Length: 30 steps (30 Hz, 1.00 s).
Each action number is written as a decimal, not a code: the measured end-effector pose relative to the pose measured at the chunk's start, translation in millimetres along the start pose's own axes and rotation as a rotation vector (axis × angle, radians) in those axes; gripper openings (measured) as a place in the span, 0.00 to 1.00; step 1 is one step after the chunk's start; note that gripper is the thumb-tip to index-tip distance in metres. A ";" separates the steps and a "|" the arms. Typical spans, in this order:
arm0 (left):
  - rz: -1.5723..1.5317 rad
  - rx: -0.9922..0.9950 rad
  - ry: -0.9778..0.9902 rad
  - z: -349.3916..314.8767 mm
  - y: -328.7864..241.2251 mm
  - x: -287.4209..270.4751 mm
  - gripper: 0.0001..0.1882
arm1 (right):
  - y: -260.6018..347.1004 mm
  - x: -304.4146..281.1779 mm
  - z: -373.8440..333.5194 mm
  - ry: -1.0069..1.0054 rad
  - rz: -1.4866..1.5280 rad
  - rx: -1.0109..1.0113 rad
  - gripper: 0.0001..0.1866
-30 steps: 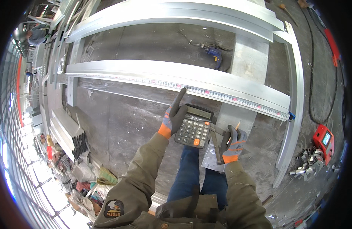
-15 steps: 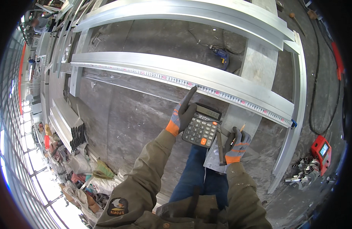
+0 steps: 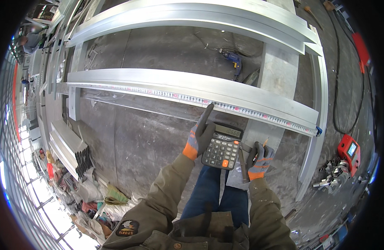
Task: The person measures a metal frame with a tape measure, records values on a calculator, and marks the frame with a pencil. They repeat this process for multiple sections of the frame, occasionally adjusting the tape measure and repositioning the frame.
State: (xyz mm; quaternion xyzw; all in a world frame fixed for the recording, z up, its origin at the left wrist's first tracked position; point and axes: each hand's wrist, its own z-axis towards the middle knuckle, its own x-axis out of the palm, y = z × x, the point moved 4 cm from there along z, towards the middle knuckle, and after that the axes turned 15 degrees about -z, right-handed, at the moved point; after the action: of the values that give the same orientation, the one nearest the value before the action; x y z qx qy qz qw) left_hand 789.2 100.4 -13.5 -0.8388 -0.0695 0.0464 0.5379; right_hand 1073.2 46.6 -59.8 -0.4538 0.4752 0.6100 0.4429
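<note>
Gloved in grey and orange, my left hand (image 3: 200, 135) grips the left side of a black desk calculator (image 3: 219, 151). Its index finger stretches up to the edge of a tape measure (image 3: 179, 97). The tape's blade runs along the front of a long silver metal profile (image 3: 192, 83), and its blue case hangs at the right end. My right hand (image 3: 260, 161), in a matching glove, is closed around a pencil (image 3: 265, 142) and what looks like a metal square (image 3: 243, 166), beside the calculator. How its fingers divide the two is partly hidden.
More silver profiles (image 3: 192, 18) lie across the far side. Behind the measured profile, a blue cordless drill (image 3: 234, 60) rests on the floor. A red machine with a screen (image 3: 349, 153) and metal offcuts (image 3: 331, 174) are at right. Stacked profiles (image 3: 67, 143) and bags (image 3: 90, 191) lie left.
The view has shifted slightly, so the profile and calculator sit a little lower in the picture. My index finger stays at the tape, and both hands keep their holds.
</note>
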 end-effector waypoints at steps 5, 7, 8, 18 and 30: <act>-0.022 -0.029 0.023 -1.2 -1.1 0.6 0.35 | 1.7 -3.1 1.0 -0.002 -0.002 0.012 0.21; -0.012 -0.002 0.033 -1.5 -3.5 0.7 0.35 | 3.5 -5.9 2.6 -0.012 -0.003 0.013 0.20; 0.004 0.008 0.032 -1.4 -4.5 0.7 0.35 | 4.2 -6.8 3.5 -0.001 -0.008 0.017 0.20; -0.052 0.009 0.057 -3.4 -4.2 1.1 0.34 | 8.4 -11.5 7.3 -0.011 0.010 0.035 0.17; 0.014 -0.019 0.055 -5.2 -10.2 -0.6 0.33 | 4.2 -11.4 5.3 0.042 0.067 0.015 0.20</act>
State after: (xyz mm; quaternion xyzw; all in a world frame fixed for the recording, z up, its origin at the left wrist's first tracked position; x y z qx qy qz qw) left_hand 788.7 99.9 -2.1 -0.8453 -0.0491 0.0265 0.5314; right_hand 1070.7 50.0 -47.2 -0.4470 0.5041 0.6112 0.4154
